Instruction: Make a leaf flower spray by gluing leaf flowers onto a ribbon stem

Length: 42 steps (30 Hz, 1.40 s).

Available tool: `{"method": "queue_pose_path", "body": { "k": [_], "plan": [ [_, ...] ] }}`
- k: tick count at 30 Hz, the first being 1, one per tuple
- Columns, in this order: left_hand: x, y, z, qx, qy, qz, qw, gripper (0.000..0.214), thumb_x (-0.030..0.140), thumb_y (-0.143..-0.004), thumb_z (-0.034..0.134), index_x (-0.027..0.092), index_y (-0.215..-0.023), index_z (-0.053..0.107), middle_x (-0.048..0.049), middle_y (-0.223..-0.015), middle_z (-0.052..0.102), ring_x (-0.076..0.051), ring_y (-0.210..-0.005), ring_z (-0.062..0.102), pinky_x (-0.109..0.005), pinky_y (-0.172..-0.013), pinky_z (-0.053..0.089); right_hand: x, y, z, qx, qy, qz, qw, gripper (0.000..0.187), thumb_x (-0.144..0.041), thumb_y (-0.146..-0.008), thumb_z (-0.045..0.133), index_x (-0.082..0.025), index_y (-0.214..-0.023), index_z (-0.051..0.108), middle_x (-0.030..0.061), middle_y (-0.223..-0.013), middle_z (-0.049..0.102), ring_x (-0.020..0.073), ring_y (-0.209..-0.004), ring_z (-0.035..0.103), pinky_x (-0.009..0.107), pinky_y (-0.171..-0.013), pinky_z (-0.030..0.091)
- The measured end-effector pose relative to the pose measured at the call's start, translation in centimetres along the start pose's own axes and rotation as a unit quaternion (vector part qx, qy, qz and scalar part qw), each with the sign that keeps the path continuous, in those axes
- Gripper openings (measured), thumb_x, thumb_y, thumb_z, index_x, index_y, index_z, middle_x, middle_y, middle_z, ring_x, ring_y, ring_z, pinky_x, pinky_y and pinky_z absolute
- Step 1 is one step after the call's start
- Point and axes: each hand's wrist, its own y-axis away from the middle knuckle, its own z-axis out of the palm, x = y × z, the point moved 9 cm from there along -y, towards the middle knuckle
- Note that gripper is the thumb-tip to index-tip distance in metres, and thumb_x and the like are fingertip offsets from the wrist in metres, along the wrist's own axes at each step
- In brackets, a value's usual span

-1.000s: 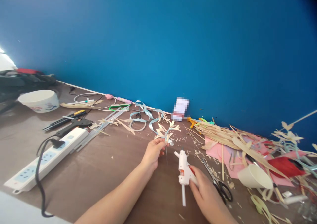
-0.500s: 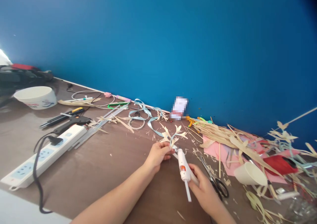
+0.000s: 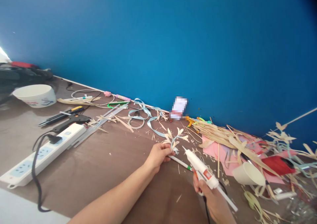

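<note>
My left hand pinches a sprig of pale flowers with a light blue ribbon stem. The petals look like thin dried strips and point up and away. My right hand grips a white hot glue gun, its fingers at the trigger. The nozzle points up and left, a short way right of the sprig and apart from it. A glue stick sticks out of the gun's rear. A white rod with a green band runs between my hands; I cannot tell whether it is held.
A power strip, a black glue gun, a box cutter and a white bowl stand at left. Light blue ribbon curls near the wall. Scissors, dried strips, pink paper and a paper cup crowd the right.
The glue gun has moved right with my right hand, away from the sprig, and its nozzle has tilted left. My left hand has stayed nearly in place. The rod's green band now shows.
</note>
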Motion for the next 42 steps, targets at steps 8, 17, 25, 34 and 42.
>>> {"method": "queue_pose_path", "body": {
  "k": [8,17,25,34,42],
  "plan": [
    [-0.9,0.2,1.1,-0.053,0.027,-0.027,0.998,0.013,0.020,-0.057,0.064,0.012,-0.068,0.062,-0.0030,-0.061,0.064,-0.011,-0.058,0.059,-0.017,-0.047,0.041,-1.2,-0.4,1.2,-0.011,0.176,-0.044,0.983,0.029,-0.044,-0.071,0.058,-0.019,-0.083,0.054,-0.0047,-0.057,0.041,0.0103,-0.049,0.036,0.021,-0.046,0.031],
    [-0.6,0.3,1.3,-0.067,0.052,-0.041,0.996,0.016,0.021,-0.055,0.068,0.012,-0.066,0.063,-0.0032,-0.061,0.063,-0.011,-0.057,0.058,-0.017,-0.046,0.041,-1.3,-1.1,0.7,-0.064,0.284,-0.059,0.955,0.029,-0.041,-0.071,0.055,-0.018,-0.089,0.056,-0.0022,-0.059,0.050,0.0131,-0.050,0.045,0.022,-0.047,0.040],
    [-0.3,0.4,1.4,-0.083,0.056,-0.046,0.994,0.020,0.024,-0.051,0.071,0.011,-0.065,0.063,-0.0029,-0.062,0.062,-0.011,-0.059,0.057,-0.017,-0.046,0.039,-1.7,-1.1,0.5,-0.047,0.292,-0.057,0.953,0.026,-0.038,-0.067,0.059,-0.019,-0.085,0.059,-0.0012,-0.061,0.055,0.0145,-0.051,0.049,0.024,-0.049,0.042],
    [-0.6,0.3,1.4,-0.095,0.044,-0.057,0.993,0.020,0.022,-0.051,0.071,0.011,-0.065,0.064,-0.0027,-0.061,0.063,-0.010,-0.057,0.056,-0.018,-0.046,0.040,-2.5,-1.0,1.1,-0.136,0.452,-0.112,0.874,0.028,-0.027,-0.072,0.057,-0.022,-0.100,0.058,0.0076,-0.094,0.062,0.0238,-0.082,0.057,0.035,-0.072,0.045],
    [-0.1,0.4,1.5,-0.105,0.031,-0.044,0.993,0.018,0.022,-0.052,0.070,0.011,-0.064,0.063,-0.0024,-0.059,0.061,-0.010,-0.055,0.055,-0.018,-0.045,0.040,-4.4,-0.4,2.1,-0.167,0.534,-0.160,0.813,0.031,-0.015,-0.074,0.050,-0.022,-0.104,0.055,0.0041,-0.085,0.061,0.0202,-0.074,0.053,0.032,-0.066,0.042]
  ]
}}
